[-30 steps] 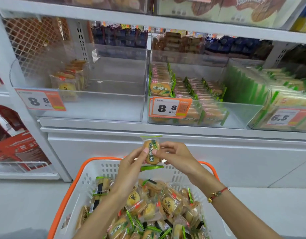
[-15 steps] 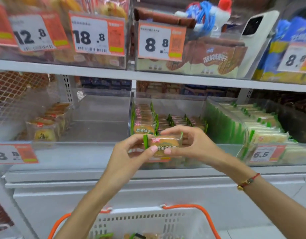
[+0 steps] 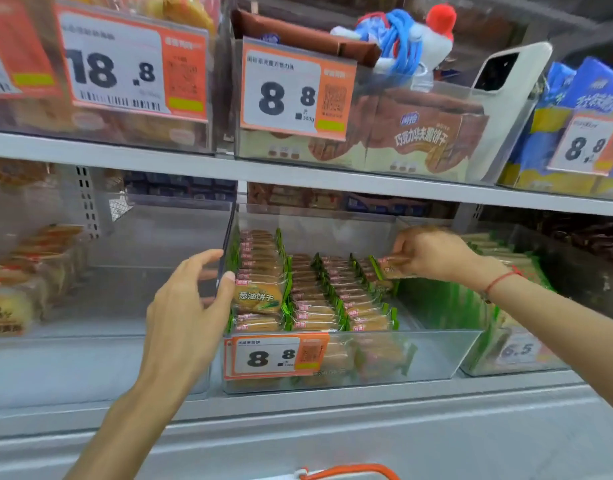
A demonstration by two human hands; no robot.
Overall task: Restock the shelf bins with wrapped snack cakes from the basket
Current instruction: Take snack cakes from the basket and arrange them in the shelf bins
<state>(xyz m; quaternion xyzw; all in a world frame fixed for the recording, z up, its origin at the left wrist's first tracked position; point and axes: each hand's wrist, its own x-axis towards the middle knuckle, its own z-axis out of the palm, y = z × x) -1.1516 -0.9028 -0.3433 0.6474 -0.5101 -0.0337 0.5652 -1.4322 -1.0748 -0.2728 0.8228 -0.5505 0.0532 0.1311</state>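
Two white shelves (image 3: 298, 174) stacked with clear plastic bins, top to bottom. Up top: a bin of brown wafer boxes (image 3: 412, 140) behind an 8.8 price tag (image 3: 291, 95), a white phone (image 3: 506, 84) leaning at its right end, a blue-and-red plush toy (image 3: 409, 32) poking out behind. Lower shelf, middle: the clear bin (image 3: 436, 355) with rows of green-edged wrapped snack cakes (image 3: 312, 296) standing on edge, own 8.8 tag (image 3: 274, 356) on the front wall. Left neighbour bin (image 3: 101, 362) mostly bare, just a few yellowish packs (image 3: 28, 271) at its far left. Right neighbour packed with pale green packs (image 3: 499, 268), tag blurry.

Left hand (image 3: 187, 306) loose and holding nothing, fingers spread, thumb tip against the middle bin's left wall near the front cake. Right hand (image 3: 433, 254) reaching over the bin's right side, fingers pinching one wrapped cake (image 3: 391, 266) just above the rightmost row, tilted. Red cord bracelet (image 3: 502, 280) on that wrist. Sliver of orange basket rim (image 3: 350, 471) at the bottom edge.
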